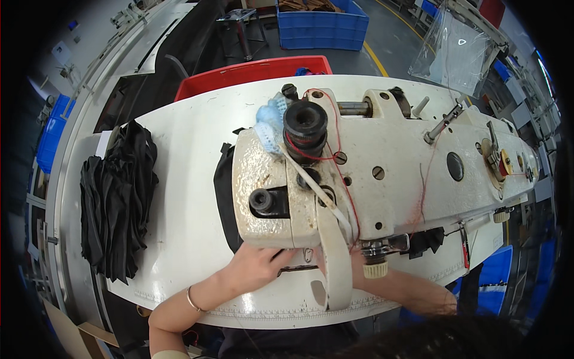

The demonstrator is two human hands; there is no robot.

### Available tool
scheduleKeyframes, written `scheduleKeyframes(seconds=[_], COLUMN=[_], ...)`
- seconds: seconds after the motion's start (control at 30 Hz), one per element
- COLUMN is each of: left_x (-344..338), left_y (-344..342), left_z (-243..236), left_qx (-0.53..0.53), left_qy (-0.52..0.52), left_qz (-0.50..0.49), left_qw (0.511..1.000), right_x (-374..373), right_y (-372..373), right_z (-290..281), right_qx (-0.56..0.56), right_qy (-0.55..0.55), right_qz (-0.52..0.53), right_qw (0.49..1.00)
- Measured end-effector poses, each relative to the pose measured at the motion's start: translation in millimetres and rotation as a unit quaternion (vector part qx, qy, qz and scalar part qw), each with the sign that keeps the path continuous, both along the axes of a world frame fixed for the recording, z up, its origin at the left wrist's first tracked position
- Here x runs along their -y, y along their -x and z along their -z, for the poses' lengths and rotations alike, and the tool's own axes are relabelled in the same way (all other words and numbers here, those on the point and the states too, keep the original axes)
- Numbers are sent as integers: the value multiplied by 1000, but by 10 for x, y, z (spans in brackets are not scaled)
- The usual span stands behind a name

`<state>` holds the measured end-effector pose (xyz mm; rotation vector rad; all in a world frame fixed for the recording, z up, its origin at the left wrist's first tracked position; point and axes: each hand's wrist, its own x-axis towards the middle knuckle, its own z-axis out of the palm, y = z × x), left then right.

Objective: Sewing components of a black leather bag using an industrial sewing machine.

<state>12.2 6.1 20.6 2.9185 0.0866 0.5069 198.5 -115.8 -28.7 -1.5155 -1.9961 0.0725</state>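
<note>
A cream sewing machine fills the middle of the view, with a black thread-tension knob and red thread on top. My left hand, with a bangle on its wrist, reaches in at the machine's near left edge. Its fingers point right beneath the machine head, their tips hidden. My right hand comes in from the other side, mostly covered by the machine's curved lever, its fingers out of sight. Black cloth shows from under the head at the left. A dark strip lies between my hands.
A pile of black cloth pieces lies at the left of the white table. Beyond it stand a red bin and a blue crate. Small red-handled snips lie right. A blue-white rag sits on the machine.
</note>
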Motion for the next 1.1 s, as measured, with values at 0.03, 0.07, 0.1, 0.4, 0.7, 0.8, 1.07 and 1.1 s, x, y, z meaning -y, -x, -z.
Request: scheduleKeyframes(seconds=[0.03, 0.07, 0.1, 0.4, 0.7, 0.8, 1.07, 1.1], left_x=[-69, -130, -181, -268, -244, -248, -326, -412], left_y=[-7, -12, -23, -88, -188, -172, -32, 133], left_z=[-26, -41, -65, 279, 143, 162, 43, -1], left_qx=[0, -29, -59, 30, 83, 80, 73, 66], left_qy=[-2, -12, -23, 33, 31, 33, -33, -32], left_qz=[-2, -15, -27, -26, -24, -26, -138, -182], left_qw=[1000, 999, 998, 999, 996, 996, 987, 980], right_x=[-30, -45, -73, -18, -68, -73, -11, 95], right_y=[21, 24, 14, -106, -96, -89, 2, 93], right_z=[15, -3, -38, 100, -100, -80, -276, -281], right_qx=[-68, -67, -35, 123, 101, 103, 82, -22], right_qy=[71, 69, 30, -103, -108, -99, -105, -26], right_qz=[36, 34, 53, 0, 22, 23, -3, -20], right_qw=[995, 995, 998, 987, 989, 990, 991, 999])
